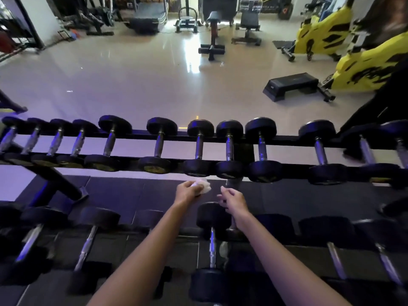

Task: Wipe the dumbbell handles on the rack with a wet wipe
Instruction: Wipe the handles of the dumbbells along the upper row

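Note:
A black rack [291, 141] carries an upper row of several black dumbbells with chrome handles, among them one straight ahead [199, 147]. A lower row lies nearer me, with one dumbbell [212, 246] between my forearms. My left hand [187, 192] grips a crumpled white wet wipe [204, 186] just below the upper row's near heads. My right hand [231, 199] hovers beside it with loosely curled fingers, holding nothing. Both hands are apart from the handles.
Beyond the rack lies a glossy tiled floor with a black step platform [291, 85], benches [213, 34] and yellow exercise bikes [324, 34]. A person in dark clothes [375, 111] stands at the far right by the rack. Dark rubber mats [132, 195] lie under the rack.

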